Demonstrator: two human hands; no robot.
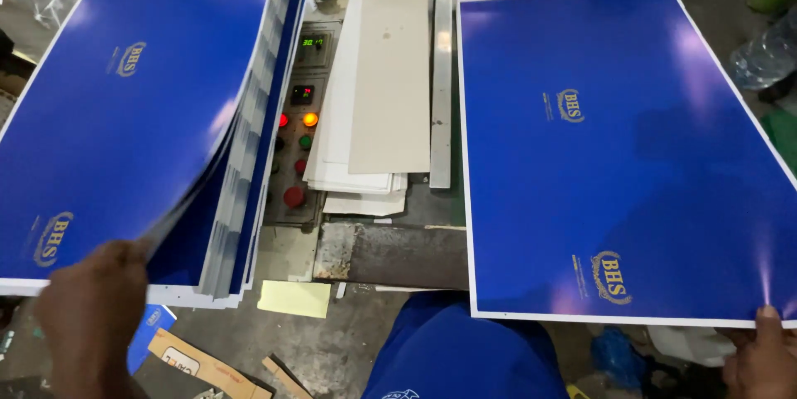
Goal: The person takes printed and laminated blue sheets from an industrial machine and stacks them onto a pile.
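**Two hands, two lots of blue sheets**

Here, a person looks down at a work spot full of big blue sheets. A control panel [297, 129] with small lit screens and round red, orange and green buttons sits in the middle, so let us tell every place from it.

Left of the panel lies a thick stack [133, 117] of shiny blue sheets with white edges. The sheets fan out along the side next to the panel. The left hand [87, 316] is at the near corner of the stack, below and left of the panel. Its fingers are curled around that corner and lift the top sheets a little, so a gap shows under them.

Right of the panel lies a single blue sheet [614, 150] with a thin white rim and small gold marks. It lies flat. The right hand [760, 357] is at its near right corner, far right of the panel. A fingertip rests on the white rim. The rest of this hand is cut off by the edge of the view, so I cannot tell if it is holding the sheet.

Just right of the panel, some long grey and white boards [382, 75] lie in a pile, with a metal bar [442, 75] beside them. Below the panel a small yellow paper [294, 298] lies on the grey tabletop [324, 349]. The person's blue shirt [465, 357] shows at the bottom.
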